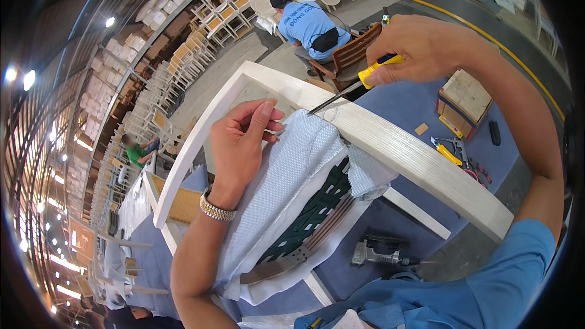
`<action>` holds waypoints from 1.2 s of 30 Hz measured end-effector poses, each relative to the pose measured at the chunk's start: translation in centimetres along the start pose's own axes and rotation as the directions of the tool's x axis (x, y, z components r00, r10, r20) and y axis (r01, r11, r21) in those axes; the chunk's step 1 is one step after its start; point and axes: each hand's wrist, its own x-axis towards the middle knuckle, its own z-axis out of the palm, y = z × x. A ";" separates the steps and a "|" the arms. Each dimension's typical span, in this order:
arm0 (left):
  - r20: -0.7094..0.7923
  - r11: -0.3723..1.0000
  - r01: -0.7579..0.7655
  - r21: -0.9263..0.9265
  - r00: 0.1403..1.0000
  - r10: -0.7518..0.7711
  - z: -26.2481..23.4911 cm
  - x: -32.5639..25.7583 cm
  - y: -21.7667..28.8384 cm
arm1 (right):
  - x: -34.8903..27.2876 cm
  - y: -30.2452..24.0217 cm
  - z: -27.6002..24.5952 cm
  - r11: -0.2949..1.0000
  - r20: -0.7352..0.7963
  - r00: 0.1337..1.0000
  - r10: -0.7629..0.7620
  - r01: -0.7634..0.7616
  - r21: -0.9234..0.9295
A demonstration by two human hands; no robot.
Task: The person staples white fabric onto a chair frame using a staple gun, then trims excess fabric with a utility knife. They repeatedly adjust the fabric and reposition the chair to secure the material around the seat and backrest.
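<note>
My right hand (408, 55) is wrapped round the yellow and dark handle of a screwdriver (353, 87). Its metal tip meets the wooden rail at the edge of the pale blue-grey fabric (292, 152). My left hand (244, 140), with a watch (217, 206) at the wrist, hovers over that fabric. Its fingers are curled and the thumb is pressed to them; whatever may be pinched there is too small to see. The fabric covers the seat of a pale wooden chair frame (420, 155). Dark green webbing (311, 210) shows across the seat's underside.
On the blue-covered table (390, 109) are a cardboard box (464, 105), a yellow cutter (446, 152), pliers (478, 170) and a nail gun (381, 253). A person in a blue shirt (311, 27) sits beyond, another in green (137, 151) at left. Rows of chairs stand behind.
</note>
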 end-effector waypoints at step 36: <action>-0.105 0.981 -0.194 -0.011 0.976 0.192 -2.4 0.4 -0.2 | -2.2 1.6 -5.6 0.983 -0.211 0.975 0.062 -0.023 0.181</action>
